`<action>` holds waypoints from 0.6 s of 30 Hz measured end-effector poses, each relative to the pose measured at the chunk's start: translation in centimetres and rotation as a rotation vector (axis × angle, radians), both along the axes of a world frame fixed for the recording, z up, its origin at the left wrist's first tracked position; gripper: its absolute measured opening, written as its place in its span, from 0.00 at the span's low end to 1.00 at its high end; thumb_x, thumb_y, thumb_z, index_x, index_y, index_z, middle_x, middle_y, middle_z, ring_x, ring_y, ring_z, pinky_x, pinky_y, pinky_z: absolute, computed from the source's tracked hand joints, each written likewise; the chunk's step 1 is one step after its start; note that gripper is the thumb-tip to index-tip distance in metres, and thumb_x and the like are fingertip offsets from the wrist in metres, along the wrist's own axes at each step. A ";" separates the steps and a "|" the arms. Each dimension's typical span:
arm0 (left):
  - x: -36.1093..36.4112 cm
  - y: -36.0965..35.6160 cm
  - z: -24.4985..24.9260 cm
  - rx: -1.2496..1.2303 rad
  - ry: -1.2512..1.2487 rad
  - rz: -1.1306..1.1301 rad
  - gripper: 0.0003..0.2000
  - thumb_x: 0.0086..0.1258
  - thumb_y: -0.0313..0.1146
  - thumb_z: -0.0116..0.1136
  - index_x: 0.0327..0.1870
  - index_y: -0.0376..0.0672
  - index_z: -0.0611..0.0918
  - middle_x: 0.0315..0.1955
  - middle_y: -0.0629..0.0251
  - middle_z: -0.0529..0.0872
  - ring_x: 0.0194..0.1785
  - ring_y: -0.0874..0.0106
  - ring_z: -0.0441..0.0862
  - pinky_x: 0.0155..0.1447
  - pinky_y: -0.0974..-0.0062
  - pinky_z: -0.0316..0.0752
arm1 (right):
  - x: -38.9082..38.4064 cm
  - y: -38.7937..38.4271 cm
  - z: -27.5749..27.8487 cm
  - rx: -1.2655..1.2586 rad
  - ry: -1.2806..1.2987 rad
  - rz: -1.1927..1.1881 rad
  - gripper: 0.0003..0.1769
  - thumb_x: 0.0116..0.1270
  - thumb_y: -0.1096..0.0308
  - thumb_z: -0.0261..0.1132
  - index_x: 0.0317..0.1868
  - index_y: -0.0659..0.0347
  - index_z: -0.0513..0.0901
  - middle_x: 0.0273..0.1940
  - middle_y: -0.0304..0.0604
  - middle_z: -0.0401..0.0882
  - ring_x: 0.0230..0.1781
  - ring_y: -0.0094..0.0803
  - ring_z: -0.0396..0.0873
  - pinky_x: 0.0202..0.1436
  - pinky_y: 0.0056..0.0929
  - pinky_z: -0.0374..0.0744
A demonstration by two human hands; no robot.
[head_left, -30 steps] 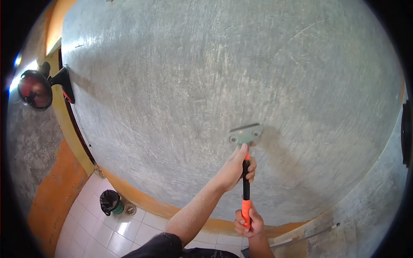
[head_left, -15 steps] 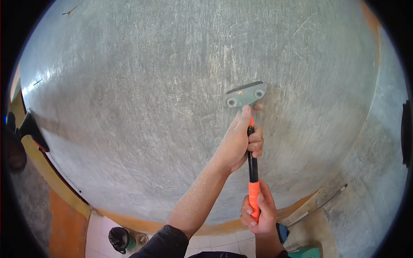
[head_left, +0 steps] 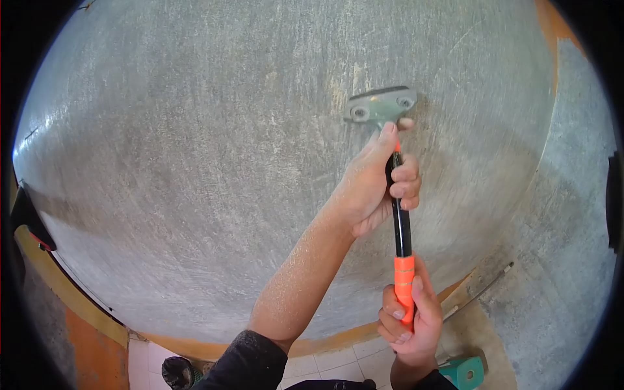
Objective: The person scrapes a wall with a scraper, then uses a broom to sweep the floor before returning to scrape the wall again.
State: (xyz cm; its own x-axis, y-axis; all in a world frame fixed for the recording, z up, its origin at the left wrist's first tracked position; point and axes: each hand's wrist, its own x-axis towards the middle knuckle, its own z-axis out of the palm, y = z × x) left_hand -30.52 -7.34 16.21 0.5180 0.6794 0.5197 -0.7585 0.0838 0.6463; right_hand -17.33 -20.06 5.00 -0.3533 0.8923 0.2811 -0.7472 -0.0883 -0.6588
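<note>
A wall scraper (head_left: 381,106) with a wide grey-green head and a black and orange handle is held up against the grey plastered wall (head_left: 214,149). High on the handle, just below the head, my left hand (head_left: 380,179) is wrapped round the shaft, its thumb pointing up toward the head. My right hand (head_left: 416,318) grips the orange lower end of the handle. Pale dust coats my left forearm. Whether the blade edge presses on the wall is hard to tell.
A green plastic stool (head_left: 467,372) stands at the lower right, and a dark bag in a basket (head_left: 178,373) is at the lower left. A thin pipe or cable (head_left: 481,290) runs along the right wall base. White floor tiles (head_left: 338,361) lie below.
The scraper and both my hands have moved up and slightly to the right along the wall. My grip is the same, and the view has shifted a little.
</note>
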 end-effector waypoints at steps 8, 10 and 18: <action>0.1 0.1 -0.4 -0.016 -0.070 -0.094 0.18 0.85 0.51 0.34 0.62 0.52 0.68 0.21 0.78 0.62 0.21 0.84 0.61 0.27 0.81 0.64 | -0.6 -0.4 0.4 0.015 -0.052 -0.059 0.27 0.82 0.53 0.48 0.76 0.45 0.57 0.26 0.42 0.68 0.10 0.20 0.59 0.14 0.20 0.62; 0.1 0.1 0.1 -0.028 -0.113 -0.133 0.18 0.85 0.51 0.34 0.61 0.52 0.69 0.21 0.78 0.62 0.21 0.84 0.60 0.27 0.81 0.64 | -0.7 -0.3 1.0 0.022 -0.057 -0.069 0.27 0.82 0.53 0.48 0.76 0.45 0.57 0.26 0.42 0.68 0.10 0.20 0.59 0.13 0.20 0.62; -0.1 0.2 -0.2 -0.026 -0.105 -0.156 0.16 0.85 0.50 0.35 0.59 0.50 0.69 0.22 0.77 0.63 0.22 0.83 0.61 0.28 0.80 0.64 | -1.1 -1.1 1.2 -0.030 -0.037 -0.083 0.27 0.82 0.53 0.48 0.77 0.46 0.57 0.25 0.41 0.68 0.10 0.20 0.58 0.13 0.20 0.61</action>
State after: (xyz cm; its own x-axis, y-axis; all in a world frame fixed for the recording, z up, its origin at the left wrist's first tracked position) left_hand -30.65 -7.17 16.03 0.5620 0.6090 0.5598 -0.7982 0.2216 0.5602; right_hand -18.43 -21.21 6.19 -0.2873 0.9267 0.2421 -0.7279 -0.0469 -0.6841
